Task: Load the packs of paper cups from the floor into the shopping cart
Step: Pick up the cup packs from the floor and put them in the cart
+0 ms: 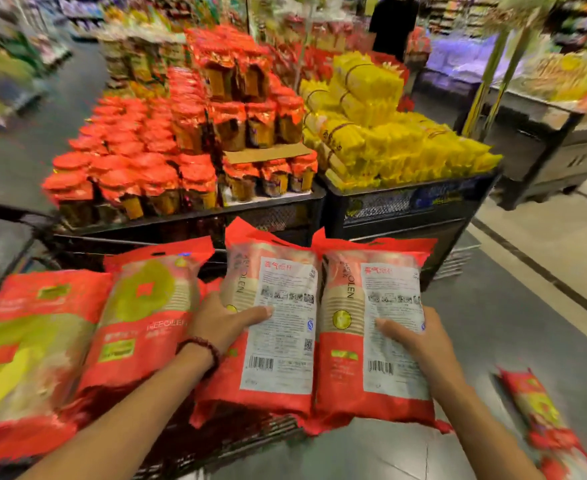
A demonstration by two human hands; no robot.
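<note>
Fingers [250, 311] of both hands clasp two cup packs [278, 327] above the cart [222, 441], beside two loaded packs [146, 317].

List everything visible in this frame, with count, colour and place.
held packs: two, red with white back labels, side by side, one in each hand
cart packs: at least two, red and gold, lying in the cart at left
cart: one, black wire, under the packs
floor pack: one, red, lower right
jars: many, red-topped, on a black display ahead
yellow packets: many, on the display at right
bystander: one, dark top, far back
bracelet: one, dark beads, left wrist
left hand: on the left held pack
right hand: on the right held pack
</note>
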